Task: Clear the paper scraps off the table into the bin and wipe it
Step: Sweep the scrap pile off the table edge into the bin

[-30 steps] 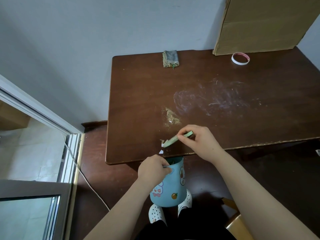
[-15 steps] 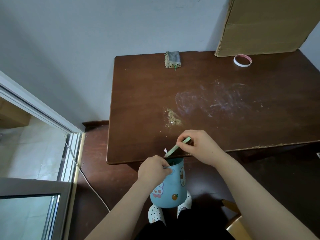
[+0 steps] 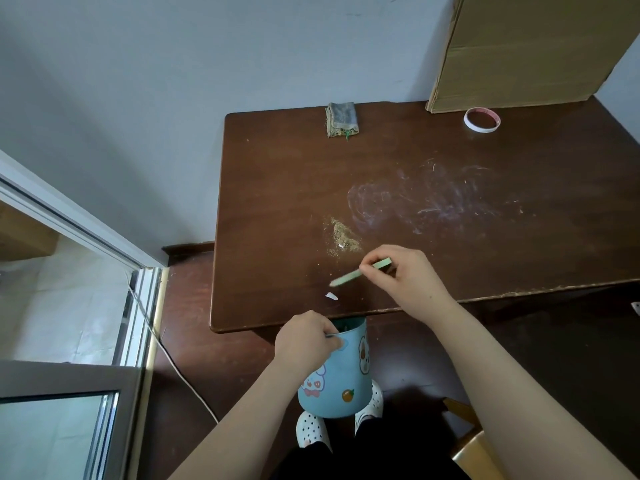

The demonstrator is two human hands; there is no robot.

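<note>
A person's right hand (image 3: 412, 282) pinches a flat green strip (image 3: 360, 271) over a dark wooden bench (image 3: 277, 188), the strip's lower end slanting down toward a small white paper scrap (image 3: 331, 296) that lies just beside it, near the bench's front edge. The left hand (image 3: 304, 341) grips the rim of a blue cartoon-printed bin (image 3: 341, 386) held just under that edge, almost directly below the scrap, so the scrap sits between the two hands. A little heap of tan crumbs (image 3: 341, 237) lies farther in, next to pale smears. A folded cloth (image 3: 341, 118), a tape roll (image 3: 482, 120) and a cardboard sheet (image 3: 530, 46) occupy the far side.
</note>
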